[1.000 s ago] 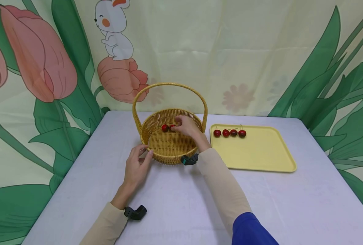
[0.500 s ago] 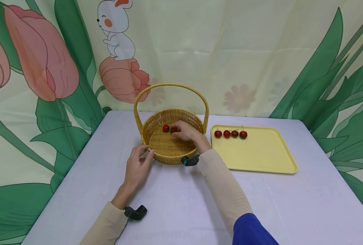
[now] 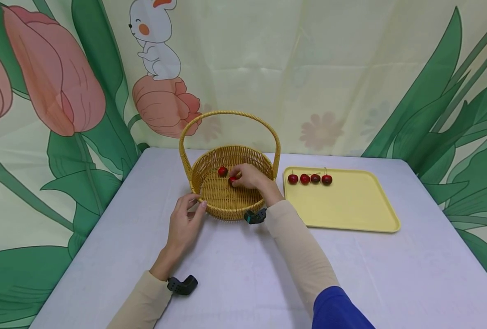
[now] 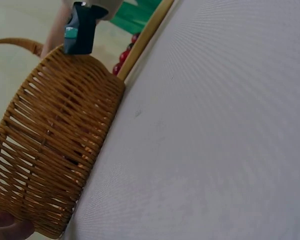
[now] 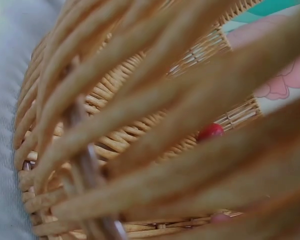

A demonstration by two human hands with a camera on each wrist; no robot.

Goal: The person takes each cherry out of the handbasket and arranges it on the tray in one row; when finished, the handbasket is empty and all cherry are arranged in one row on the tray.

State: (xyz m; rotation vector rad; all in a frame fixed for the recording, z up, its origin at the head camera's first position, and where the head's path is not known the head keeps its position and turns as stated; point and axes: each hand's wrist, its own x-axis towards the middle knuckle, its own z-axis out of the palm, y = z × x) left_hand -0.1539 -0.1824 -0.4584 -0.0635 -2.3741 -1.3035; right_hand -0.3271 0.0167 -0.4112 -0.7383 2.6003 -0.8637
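A round wicker basket [image 3: 227, 214] with a tall arched handle stands on the table. My left hand [image 3: 183, 224] grips its near left rim; in the left wrist view, fingertips [image 4: 12, 229] lie against the woven wall. Inside the basket, my right hand [image 3: 249, 177] pinches a dark red cherry [image 3: 232, 181] low over the woven bottom. Another cherry [image 3: 222, 171] lies just behind it, to the left. Through the basket's weave, the right wrist view shows one red cherry [image 5: 210, 132]; the right fingers are mostly hidden there.
To the right of the basket lies a yellow tray [image 3: 350, 201]. Several stemmed cherries [image 3: 304, 178] sit in a row along its back left side. A white cloth [image 3: 243, 274] covers the table, and a printed curtain [image 3: 243, 68] hangs behind.
My right hand has drawn its cherry a little toward me, away from the other cherry in the basket. The left hand stays at the rim.
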